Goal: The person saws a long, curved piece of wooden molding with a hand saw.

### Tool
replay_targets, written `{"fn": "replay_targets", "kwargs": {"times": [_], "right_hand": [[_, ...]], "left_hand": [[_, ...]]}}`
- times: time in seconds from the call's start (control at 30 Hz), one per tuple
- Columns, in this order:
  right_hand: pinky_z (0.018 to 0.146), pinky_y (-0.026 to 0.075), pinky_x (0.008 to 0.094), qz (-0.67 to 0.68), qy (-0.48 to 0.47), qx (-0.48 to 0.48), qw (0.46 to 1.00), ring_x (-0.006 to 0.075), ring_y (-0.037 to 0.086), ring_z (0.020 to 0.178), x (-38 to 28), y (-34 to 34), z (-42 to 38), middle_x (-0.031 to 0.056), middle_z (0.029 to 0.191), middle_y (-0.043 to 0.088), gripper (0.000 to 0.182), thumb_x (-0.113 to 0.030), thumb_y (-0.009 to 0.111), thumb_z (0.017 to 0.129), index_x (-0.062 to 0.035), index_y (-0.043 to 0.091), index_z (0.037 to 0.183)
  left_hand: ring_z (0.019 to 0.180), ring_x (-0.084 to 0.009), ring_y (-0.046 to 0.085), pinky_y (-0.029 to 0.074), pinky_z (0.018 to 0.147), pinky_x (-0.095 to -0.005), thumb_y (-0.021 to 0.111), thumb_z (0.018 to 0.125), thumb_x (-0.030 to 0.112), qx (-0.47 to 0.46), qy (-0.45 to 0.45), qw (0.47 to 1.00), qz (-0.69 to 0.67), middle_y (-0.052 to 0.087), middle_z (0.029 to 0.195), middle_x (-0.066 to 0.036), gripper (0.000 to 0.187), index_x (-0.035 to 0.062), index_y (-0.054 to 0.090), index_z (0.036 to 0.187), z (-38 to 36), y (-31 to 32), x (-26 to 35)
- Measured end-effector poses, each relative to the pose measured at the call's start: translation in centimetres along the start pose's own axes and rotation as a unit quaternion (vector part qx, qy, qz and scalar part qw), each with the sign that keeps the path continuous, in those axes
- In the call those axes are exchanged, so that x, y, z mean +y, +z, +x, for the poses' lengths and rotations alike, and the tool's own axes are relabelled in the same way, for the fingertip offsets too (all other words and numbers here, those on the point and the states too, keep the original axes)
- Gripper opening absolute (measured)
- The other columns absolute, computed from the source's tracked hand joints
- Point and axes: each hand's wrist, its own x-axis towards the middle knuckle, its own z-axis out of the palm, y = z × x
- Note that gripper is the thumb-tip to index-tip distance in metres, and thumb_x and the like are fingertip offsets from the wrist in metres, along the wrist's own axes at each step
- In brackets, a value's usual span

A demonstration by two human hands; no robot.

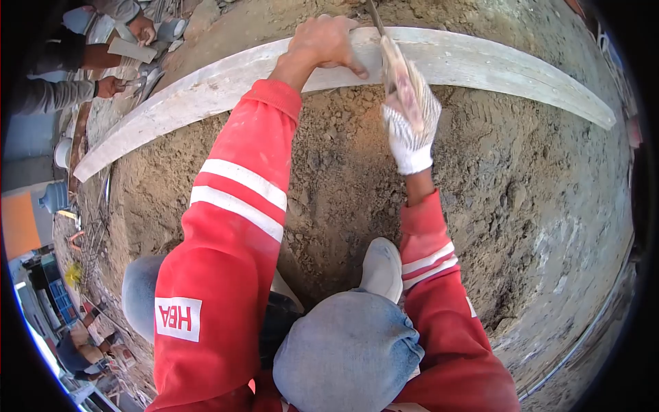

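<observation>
A long pale wooden plank (pixel 473 62) lies across the top of the view, bowed by the lens. My bare left hand (pixel 324 42) grips it left of the middle, thumb near the close edge and fingers over the far side. My right hand (pixel 412 127), in a white knitted glove, is closed around the worn wooden handle of what looks like a handsaw (pixel 395 58). Its dark, narrow blade is seen nearly edge-on at the plank and runs out of the top of the view. Whether the blade touches the wood cannot be made out.
Loose brown soil (pixel 336 178) lies under the plank and around my shoe (pixel 382 268). At upper left, other people's hands (pixel 142 31) work with a flat piece. A blue water jug (pixel 53 197) stands at the left. Another person crouches at lower left.
</observation>
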Motion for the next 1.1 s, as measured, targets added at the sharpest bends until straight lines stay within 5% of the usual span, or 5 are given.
{"fn": "replay_targets", "kwargs": {"times": [0.3, 0.47, 0.57, 0.83, 1.1], "right_hand": [[0.115, 0.045, 0.0466, -0.027, 0.224, -0.163, 0.961, 0.038, 0.055, 0.139, -10.5, -8.0, -9.0, 0.0209, 0.156, 0.052, 0.069, 0.002, 0.056, 0.089, -0.0025, 0.045, 0.156], [0.111, 0.048, 0.0448, -0.106, -0.039, -0.023, 0.993, 0.0371, 0.058, 0.135, -2.3, -2.1, -4.2, 0.0185, 0.155, 0.054, 0.062, -0.006, 0.054, 0.095, -0.0021, 0.046, 0.156], [0.104, 0.051, 0.0482, -0.067, -0.029, -0.01, 0.997, 0.0393, 0.063, 0.127, -0.6, 0.6, 2.1, 0.0205, 0.143, 0.062, 0.058, -0.014, 0.071, 0.095, -0.0067, 0.055, 0.15], [0.104, 0.051, 0.0391, -0.115, 0.183, -0.145, 0.966, 0.0284, 0.061, 0.127, -7.6, -5.0, -11.0, 0.0186, 0.16, 0.048, 0.067, -0.006, 0.05, 0.095, 0.0003, 0.038, 0.16], [0.111, 0.047, 0.0439, -0.059, 0.003, -0.01, 0.998, 0.0379, 0.058, 0.134, -2.2, 0.0, 1.3, 0.0168, 0.152, 0.057, 0.065, -0.003, 0.052, 0.088, -0.0041, 0.052, 0.153]], "left_hand": [[0.112, -0.0372, 0.071, 0.056, 0.099, -0.0483, 0.092, 0.05, 0.06, -0.018, -0.006, 1.0, -0.016, 0.076, 0.119, -0.017, 0.101, 0.0113, 0.069, 0.135, 0.6, 0.4, -1.0], [0.106, -0.0384, 0.073, 0.057, 0.094, -0.0497, 0.095, 0.049, 0.059, 0.004, 0.013, 1.0, -0.001, 0.077, 0.112, -0.017, 0.086, 0.0107, 0.075, 0.116, -0.3, 0.4, 0.0], [0.104, -0.039, 0.073, 0.058, 0.094, -0.0499, 0.095, 0.049, 0.059, 0.032, 0.0, 0.999, 0.001, 0.077, 0.109, -0.018, 0.085, 0.0123, 0.075, 0.117, -1.1, 0.3, 0.1], [0.103, -0.0379, 0.074, 0.059, 0.092, -0.0481, 0.096, 0.048, 0.059, -0.005, 0.015, 1.0, -0.008, 0.078, 0.107, -0.015, 0.091, 0.0156, 0.074, 0.126, 0.2, 0.4, -0.9], [0.106, -0.039, 0.072, 0.056, 0.095, -0.0484, 0.091, 0.053, 0.056, -0.034, -0.01, 0.999, -0.003, 0.076, 0.114, -0.019, 0.087, 0.0096, 0.074, 0.124, -1.0, -1.5, 1.1]]}}
